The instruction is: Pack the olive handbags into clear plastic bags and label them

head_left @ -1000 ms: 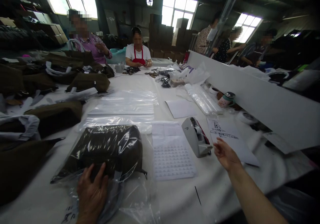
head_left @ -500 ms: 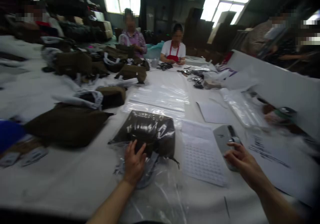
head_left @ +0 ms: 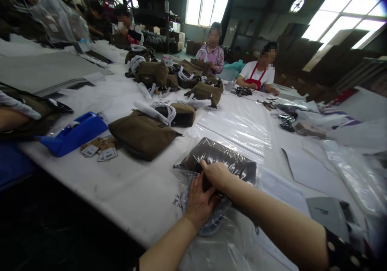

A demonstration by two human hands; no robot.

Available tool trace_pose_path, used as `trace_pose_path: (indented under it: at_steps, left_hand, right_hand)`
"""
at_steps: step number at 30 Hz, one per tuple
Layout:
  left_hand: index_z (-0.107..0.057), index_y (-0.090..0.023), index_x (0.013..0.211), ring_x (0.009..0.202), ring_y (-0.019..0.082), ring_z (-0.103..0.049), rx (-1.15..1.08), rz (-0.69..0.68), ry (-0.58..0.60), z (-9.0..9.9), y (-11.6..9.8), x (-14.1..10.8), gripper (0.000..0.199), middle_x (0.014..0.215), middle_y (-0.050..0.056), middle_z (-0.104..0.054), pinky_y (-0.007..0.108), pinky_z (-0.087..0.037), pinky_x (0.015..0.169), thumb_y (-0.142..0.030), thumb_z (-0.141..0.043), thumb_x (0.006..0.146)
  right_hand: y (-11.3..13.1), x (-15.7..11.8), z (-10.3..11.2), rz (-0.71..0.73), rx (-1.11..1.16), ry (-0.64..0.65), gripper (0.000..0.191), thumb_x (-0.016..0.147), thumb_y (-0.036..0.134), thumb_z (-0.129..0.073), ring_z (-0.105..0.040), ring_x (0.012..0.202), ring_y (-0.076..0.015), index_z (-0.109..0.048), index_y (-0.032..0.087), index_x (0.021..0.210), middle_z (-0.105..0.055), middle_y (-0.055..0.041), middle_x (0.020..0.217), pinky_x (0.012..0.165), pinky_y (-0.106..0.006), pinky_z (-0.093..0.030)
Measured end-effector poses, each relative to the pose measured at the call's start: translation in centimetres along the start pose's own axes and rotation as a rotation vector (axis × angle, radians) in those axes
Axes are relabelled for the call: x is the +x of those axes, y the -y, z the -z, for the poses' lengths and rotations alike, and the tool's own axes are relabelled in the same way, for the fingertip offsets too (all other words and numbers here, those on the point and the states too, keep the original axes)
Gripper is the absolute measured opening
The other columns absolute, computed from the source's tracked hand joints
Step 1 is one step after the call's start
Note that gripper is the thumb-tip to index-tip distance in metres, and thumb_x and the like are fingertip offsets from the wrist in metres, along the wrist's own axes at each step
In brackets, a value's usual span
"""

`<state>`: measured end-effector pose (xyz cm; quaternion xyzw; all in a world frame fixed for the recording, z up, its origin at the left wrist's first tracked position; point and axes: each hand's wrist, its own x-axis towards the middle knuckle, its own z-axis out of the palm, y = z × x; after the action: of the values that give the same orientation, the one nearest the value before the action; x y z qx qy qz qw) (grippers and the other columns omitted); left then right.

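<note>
A dark brown-green bag in a clear plastic bag (head_left: 229, 158) lies on the table in front of me. My left hand (head_left: 199, 202) rests on its near side, fingers stretched over the plastic. Beside it, my right hand (head_left: 218, 176) reaches across onto the same wrapped bag with bent fingers. The right fingertips are mostly hidden, and I cannot make out whether something small is between them. Loose plastic and a pale looped strap (head_left: 213, 224) extend below my hands.
Left of the wrapped bag lie a brown bag (head_left: 145, 132), tags (head_left: 107, 153) and a blue tape dispenser (head_left: 77, 132). Flat plastic bags (head_left: 236, 128) lie beyond. On the right are a printed sheet (head_left: 281, 190) and a grey device (head_left: 326, 214). Co-workers sit at the far side.
My right hand has left the grey device and come over to the wrapped bag beside my left hand. The left hand stays on the bag. The view has turned left.
</note>
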<state>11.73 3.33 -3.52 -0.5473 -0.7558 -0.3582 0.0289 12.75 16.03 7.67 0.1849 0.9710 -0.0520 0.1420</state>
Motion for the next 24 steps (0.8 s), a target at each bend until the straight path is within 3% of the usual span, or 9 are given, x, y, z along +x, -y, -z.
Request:
trace_pose_path:
  at_steps: [4, 6, 8, 10, 12, 15, 18, 21, 24]
  left_hand:
    - [-0.047, -0.031, 0.130, 0.133, 0.035, -0.025, 0.015, -0.010, 0.012, 0.3, -0.2, -0.5, 0.047, 0.146, 0.010, -0.029, 0.058, -0.032, 0.102, -0.034, -0.056, 0.083]
    - [-0.047, -0.027, 0.131, 0.134, 0.037, -0.023, 0.025, -0.044, 0.034, 0.3, -0.3, -0.5, 0.047, 0.143, 0.009, -0.036, 0.059, -0.031, 0.102, -0.037, -0.053, 0.085]
    - [-0.044, -0.024, 0.133, 0.134, 0.039, -0.018, 0.026, -0.072, 0.081, 0.2, 0.0, 0.1, 0.049, 0.142, 0.007, -0.038, 0.062, -0.028, 0.103, -0.037, -0.050, 0.086]
    - [-0.044, -0.023, 0.133, 0.135, 0.039, -0.017, 0.000, -0.101, 0.145, 0.3, 0.5, 1.6, 0.047, 0.142, 0.006, -0.039, 0.062, -0.027, 0.103, -0.036, -0.048, 0.088]
    - [-0.046, -0.021, 0.131, 0.135, 0.036, -0.020, -0.054, -0.136, 0.185, 0.9, 1.3, 3.2, 0.043, 0.142, 0.006, -0.040, 0.060, -0.028, 0.104, -0.033, -0.045, 0.090]
    - [-0.049, -0.016, 0.127, 0.133, 0.028, -0.029, -0.126, -0.132, 0.100, 3.3, 2.1, 3.4, 0.038, 0.139, 0.010, -0.043, 0.051, -0.030, 0.107, -0.021, -0.039, 0.090]
    - [-0.046, -0.015, 0.128, 0.128, 0.020, -0.037, -0.175, -0.239, 0.157, 6.8, 1.2, -1.1, 0.049, 0.131, 0.010, -0.050, 0.042, -0.032, 0.108, -0.005, -0.035, 0.081]
    - [-0.033, -0.014, 0.138, 0.130, 0.024, -0.035, -0.204, -0.387, 0.484, 8.4, -0.7, -7.7, 0.071, 0.138, 0.011, -0.045, 0.046, -0.028, 0.110, -0.007, -0.046, 0.068]
    - [-0.041, -0.010, 0.133, 0.130, 0.033, -0.034, -0.299, -0.155, 0.563, 7.2, -2.0, -11.1, 0.067, 0.138, 0.015, -0.043, 0.054, -0.024, 0.109, -0.021, -0.055, 0.068]
  right_hand:
    - [-3.1, -0.6, 2.1, -0.138, -0.106, -0.101, 0.057, 0.067, 0.029, -0.075, -0.065, 0.073, -0.0315, -0.045, 0.016, 0.113, -0.067, -0.0125, 0.077, 0.062, -0.036, -0.047]
    - [-5.9, -2.4, 3.3, -0.227, -0.127, -0.176, 0.057, 0.071, 0.033, -0.072, -0.064, 0.079, -0.0324, -0.043, 0.014, 0.116, -0.067, -0.0145, 0.083, 0.065, -0.038, -0.048]
    - [-8.9, -5.7, 3.0, -0.188, -0.114, -0.331, 0.049, 0.078, 0.028, -0.065, -0.061, 0.091, -0.0308, -0.041, 0.013, 0.119, -0.065, -0.0154, 0.095, 0.073, -0.039, -0.048]
    - [-11.0, -10.2, 0.8, 0.069, -0.098, -0.493, 0.039, 0.083, 0.018, -0.058, -0.055, 0.107, -0.0273, -0.042, 0.018, 0.119, -0.063, -0.0120, 0.110, 0.086, -0.040, -0.045]
    - [-11.7, -15.1, -3.1, 0.423, -0.122, -0.516, 0.040, 0.084, 0.007, -0.049, -0.044, 0.122, -0.0237, -0.045, 0.028, 0.118, -0.056, -0.0032, 0.125, 0.098, -0.044, -0.036]
    - [-10.9, -20.6, -9.9, 0.597, -0.169, -0.471, 0.054, 0.081, -0.002, -0.046, -0.032, 0.131, -0.0218, -0.046, 0.037, 0.119, -0.049, 0.0057, 0.133, 0.106, -0.049, -0.027]
    - [-9.2, -21.6, -14.9, 0.487, -0.059, -0.583, 0.051, 0.082, 0.000, -0.047, -0.034, 0.130, -0.0214, -0.048, 0.036, 0.118, -0.054, 0.0035, 0.128, 0.106, -0.054, -0.025]
    - [-8.3, -19.8, -16.2, 0.430, 0.172, -0.592, 0.035, 0.086, 0.007, -0.044, -0.050, 0.118, -0.0191, -0.052, 0.026, 0.115, -0.064, -0.0026, 0.114, 0.103, -0.049, -0.035]
    - [-8.2, -18.3, -15.1, 0.289, 0.414, -0.609, 0.022, 0.090, 0.017, -0.041, -0.063, 0.095, -0.0186, -0.054, 0.020, 0.107, -0.070, -0.0050, 0.096, 0.095, -0.043, -0.046]
